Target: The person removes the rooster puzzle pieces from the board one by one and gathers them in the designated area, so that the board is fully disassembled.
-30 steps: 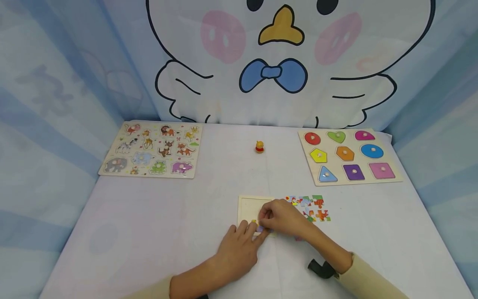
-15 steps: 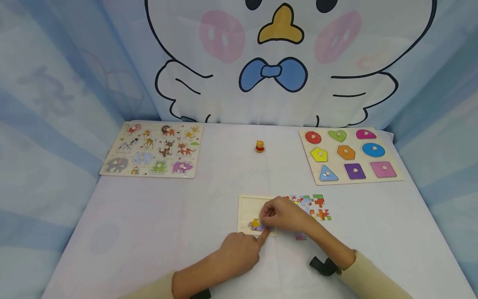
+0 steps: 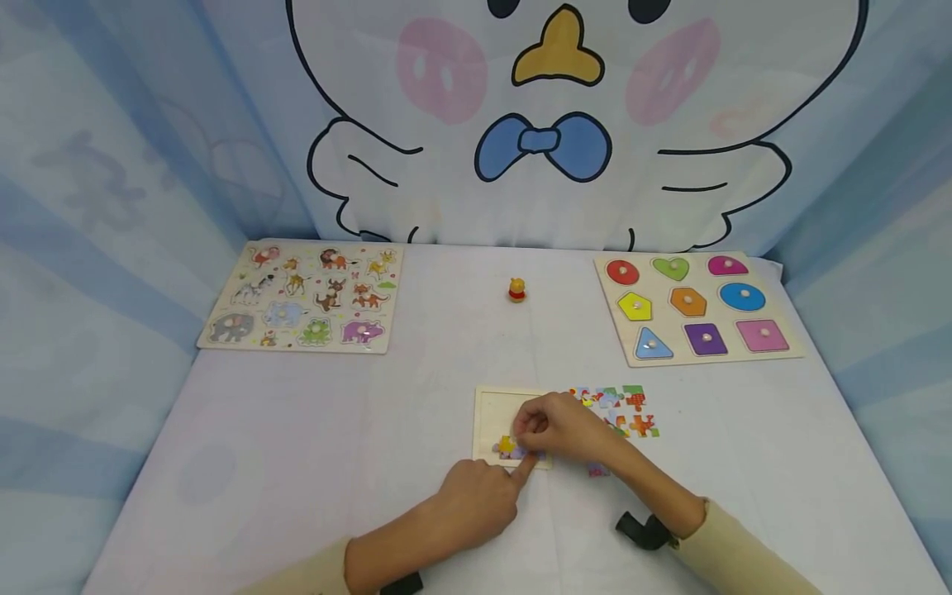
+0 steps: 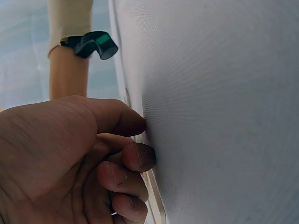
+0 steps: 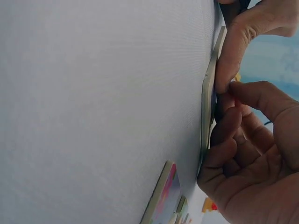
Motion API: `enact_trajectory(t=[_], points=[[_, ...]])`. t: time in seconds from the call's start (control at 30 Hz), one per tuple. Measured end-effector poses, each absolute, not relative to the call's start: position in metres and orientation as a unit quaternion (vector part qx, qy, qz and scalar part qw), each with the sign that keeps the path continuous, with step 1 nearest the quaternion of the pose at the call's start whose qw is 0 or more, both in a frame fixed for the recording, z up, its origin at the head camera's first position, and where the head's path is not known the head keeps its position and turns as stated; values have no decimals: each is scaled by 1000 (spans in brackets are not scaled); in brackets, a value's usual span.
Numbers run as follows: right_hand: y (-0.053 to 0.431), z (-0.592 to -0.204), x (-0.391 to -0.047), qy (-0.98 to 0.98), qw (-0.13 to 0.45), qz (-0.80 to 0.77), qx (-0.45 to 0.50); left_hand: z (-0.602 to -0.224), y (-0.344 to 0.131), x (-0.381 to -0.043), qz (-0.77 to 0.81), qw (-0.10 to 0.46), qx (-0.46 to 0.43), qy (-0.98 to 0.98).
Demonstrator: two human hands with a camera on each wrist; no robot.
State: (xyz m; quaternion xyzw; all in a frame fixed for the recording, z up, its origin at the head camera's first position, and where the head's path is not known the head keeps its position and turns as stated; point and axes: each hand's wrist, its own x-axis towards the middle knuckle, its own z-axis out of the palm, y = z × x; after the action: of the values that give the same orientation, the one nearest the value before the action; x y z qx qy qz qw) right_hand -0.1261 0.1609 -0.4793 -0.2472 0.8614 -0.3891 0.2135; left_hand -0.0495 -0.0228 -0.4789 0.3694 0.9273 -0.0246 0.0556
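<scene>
A small wooden puzzle tray [image 3: 487,413] lies in the middle front of the table in the head view. Joined yellow and purple jigsaw pieces [image 3: 507,448] sit along its near side. My left hand [image 3: 476,500] reaches in from the front, its straight index finger pressing at the tray's near edge; its other fingers are curled in the left wrist view. My right hand [image 3: 561,430] is over the tray's right part. In the right wrist view its thumb and index finger [image 5: 254,93] pinch a jigsaw piece, mostly hidden by the fingers, beside the left index finger.
Several loose jigsaw pieces [image 3: 641,426] lie right of the tray, with another piece [image 3: 598,470] nearer me. An animal peg puzzle [image 3: 305,302] stands back left, a shape peg puzzle [image 3: 695,310] back right. A small yellow-and-red figure [image 3: 516,290] is between them.
My left hand has drawn its other fingers back off the tray and curled them, leaving the index finger there and uncovering the yellow piece. The right hand has barely shifted.
</scene>
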Motion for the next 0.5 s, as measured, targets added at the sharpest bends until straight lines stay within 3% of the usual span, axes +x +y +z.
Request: enact_trajectory(t=[0.27,0.5], points=[[174,-474,-127,847,204,-438,-221,-474,-24,-52,-22,89,367,926],[234,-459,-118,849,214,-458,-155,-472,-26,-60,-30,102,370,923]])
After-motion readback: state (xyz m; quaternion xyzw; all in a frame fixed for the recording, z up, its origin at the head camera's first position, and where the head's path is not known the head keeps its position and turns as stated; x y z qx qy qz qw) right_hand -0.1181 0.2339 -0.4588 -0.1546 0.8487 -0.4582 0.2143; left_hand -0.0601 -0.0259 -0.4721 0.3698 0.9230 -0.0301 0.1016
